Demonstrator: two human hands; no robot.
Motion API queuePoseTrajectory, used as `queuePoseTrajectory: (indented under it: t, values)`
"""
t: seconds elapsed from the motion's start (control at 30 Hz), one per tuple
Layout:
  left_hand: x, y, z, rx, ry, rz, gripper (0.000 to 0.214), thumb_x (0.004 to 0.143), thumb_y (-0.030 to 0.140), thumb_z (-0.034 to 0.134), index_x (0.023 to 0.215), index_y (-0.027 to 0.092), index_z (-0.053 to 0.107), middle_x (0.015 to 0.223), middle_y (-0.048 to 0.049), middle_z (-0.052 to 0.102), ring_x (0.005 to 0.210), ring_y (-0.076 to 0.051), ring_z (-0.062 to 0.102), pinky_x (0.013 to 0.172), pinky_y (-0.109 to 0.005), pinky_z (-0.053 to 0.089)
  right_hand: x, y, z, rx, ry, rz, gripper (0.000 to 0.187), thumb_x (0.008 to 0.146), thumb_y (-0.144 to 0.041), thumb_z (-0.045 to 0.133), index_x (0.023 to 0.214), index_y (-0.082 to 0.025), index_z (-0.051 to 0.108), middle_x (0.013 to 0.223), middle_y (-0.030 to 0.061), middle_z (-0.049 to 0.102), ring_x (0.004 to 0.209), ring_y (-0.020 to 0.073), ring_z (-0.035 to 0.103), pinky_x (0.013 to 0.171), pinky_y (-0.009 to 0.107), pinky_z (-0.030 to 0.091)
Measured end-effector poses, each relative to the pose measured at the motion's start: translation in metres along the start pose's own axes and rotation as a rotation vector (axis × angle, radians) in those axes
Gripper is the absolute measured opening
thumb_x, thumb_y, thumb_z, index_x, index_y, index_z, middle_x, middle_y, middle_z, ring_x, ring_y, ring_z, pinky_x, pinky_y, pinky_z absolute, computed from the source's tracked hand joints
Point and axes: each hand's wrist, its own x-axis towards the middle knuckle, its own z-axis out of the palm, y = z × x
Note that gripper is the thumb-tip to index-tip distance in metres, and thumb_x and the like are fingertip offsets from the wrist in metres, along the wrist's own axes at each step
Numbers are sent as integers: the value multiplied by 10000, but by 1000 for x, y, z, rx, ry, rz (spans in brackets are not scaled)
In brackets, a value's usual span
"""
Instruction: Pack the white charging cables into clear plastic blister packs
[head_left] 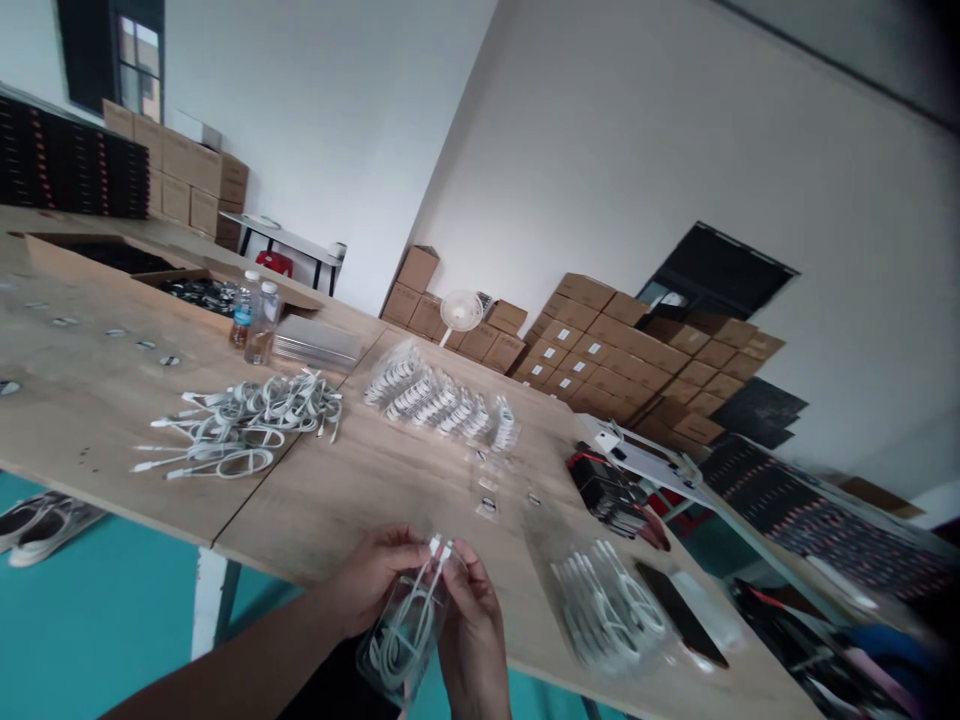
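Note:
My left hand [375, 580] and my right hand [471, 620] meet at the near edge of the wooden table [352, 490]. Together they hold a clear plastic bag [401, 645] with a coiled white cable inside it; the cable's plugs [441, 548] stick out at the top between my fingertips. Both hands are closed on the bag. A loose heap of white cables [240, 425] lies on the table to the left. Bagged cables [439, 400] sit in a row further back, and more bagged cables [607, 610] lie to the right.
Two water bottles [253, 315] and a stack of clear bags [315, 342] stand at the back left. A black phone [681, 612] lies at the right. Cardboard boxes [637, 350] and a small white fan [459, 312] line the wall. Shoes [41, 520] rest on the teal floor.

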Motion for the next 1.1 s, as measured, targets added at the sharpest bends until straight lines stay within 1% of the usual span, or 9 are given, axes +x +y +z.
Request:
queuePoseTrajectory:
  t: [0.1, 0.2, 0.27, 0.4, 0.57, 0.67, 0.77, 0.9, 1.1]
  values:
    - [10, -8, -2, -36, 75, 42, 271, 615, 319, 811, 664, 156, 601, 597, -4, 629, 516, -124, 574, 528, -234, 439, 1, 8, -7, -177, 85, -56, 553, 659, -436, 793, 1135, -247, 584, 1008, 47, 718, 951, 256, 670, 811, 385, 530]
    - [27, -19, -5, -75, 240, 145, 296, 605, 330, 816, 679, 170, 578, 565, 25, 610, 504, -118, 575, 533, -231, 450, -2, 26, -18, -538, 201, -272, 716, 635, -413, 803, 1274, -250, 525, 1226, 96, 627, 1131, 299, 579, 909, 430, 492]
    - [39, -27, -4, -93, 317, 171, 299, 609, 316, 814, 676, 177, 559, 545, 38, 597, 478, -110, 563, 516, -224, 443, -5, 41, -26, -765, 182, -440, 734, 605, -329, 815, 1283, -266, 539, 1338, 97, 551, 1242, 322, 487, 1019, 472, 418]
    - [51, -41, 7, -160, 220, 120, 289, 638, 318, 800, 717, 188, 556, 569, 32, 607, 496, -119, 576, 529, -229, 457, -6, 47, -43, -995, 201, -628, 599, 665, -201, 707, 1248, -252, 576, 1364, 102, 523, 1277, 319, 447, 1093, 509, 338]
    - [55, -37, 0, 171, 199, 269, 352, 647, 301, 779, 955, 197, 642, 926, -51, 693, 935, -211, 649, 820, -292, 492, 1, -27, -91, -1115, 302, -695, 596, 654, -198, 646, 1246, -231, 576, 1268, 102, 593, 1199, 311, 519, 1065, 469, 371]
    - [61, -25, -31, 588, 221, 450, 318, 698, 272, 693, 1006, 202, 649, 1095, -88, 667, 1099, -250, 589, 952, -360, 445, 11, -91, -139, -1394, 497, -642, 611, 663, -296, 601, 1260, -175, 557, 1226, 144, 623, 1121, 333, 580, 980, 473, 437]
    - [67, -17, -64, 940, 225, 596, 338, 703, 200, 600, 1038, 213, 639, 1142, -79, 646, 1143, -262, 557, 1033, -428, 393, 22, -132, -186, -1688, 625, -425, 651, 651, -341, 575, 1275, -158, 558, 1183, 177, 659, 1114, 389, 591, 901, 536, 456]
    - [71, -20, -86, 1178, 218, 660, 372, 693, 128, 511, 1031, 218, 637, 1133, -66, 647, 1130, -250, 566, 1043, -430, 401, 35, -138, -218, -1824, 568, -297, 601, 660, -378, 556, 1225, -179, 616, 1106, 179, 702, 1079, 410, 610, 840, 577, 455]
    - [68, -26, -85, 1264, 200, 645, 338, 706, 119, 502, 994, 231, 638, 1199, -62, 625, 1169, -248, 545, 1040, -429, 414, 50, -123, -221, -1842, 535, -442, 414, 704, -378, 506, 1034, -224, 703, 1179, 130, 686, 1130, 343, 585, 899, 497, 443]
